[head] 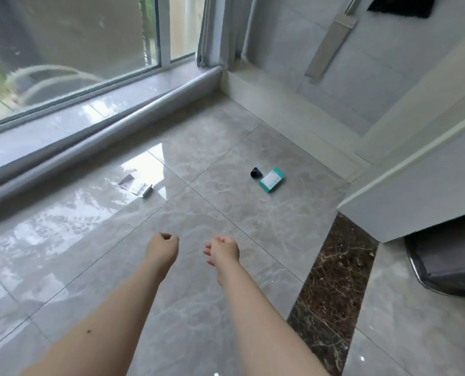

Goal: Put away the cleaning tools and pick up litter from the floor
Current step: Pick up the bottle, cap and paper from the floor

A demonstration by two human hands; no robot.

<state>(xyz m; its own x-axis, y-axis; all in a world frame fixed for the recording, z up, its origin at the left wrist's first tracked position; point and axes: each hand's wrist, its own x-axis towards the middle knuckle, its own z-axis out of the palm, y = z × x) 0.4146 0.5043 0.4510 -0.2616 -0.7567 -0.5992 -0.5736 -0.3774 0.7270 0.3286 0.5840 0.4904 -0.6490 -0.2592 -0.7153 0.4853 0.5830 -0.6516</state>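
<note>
On the glossy floor, a teal-and-white box (271, 180) touches a small black cap (255, 173), and a flattened silvery wrapper (137, 186) lies nearer the window, all well beyond both hands. The left hand (162, 248) curls loosely, empty; the right hand (223, 249) hangs relaxed, holding nothing.

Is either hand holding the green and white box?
No, the green and white box lies on the floor, well beyond both empty hands.

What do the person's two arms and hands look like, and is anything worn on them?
Both forearms are bare as far as the picture shows: no sleeves, no gloves, no watch or bracelet at either wrist. No ring can be made out on the left hand or the right hand, though the fingers are small in the view. The left forearm has one small dark mark on its surface.
</note>
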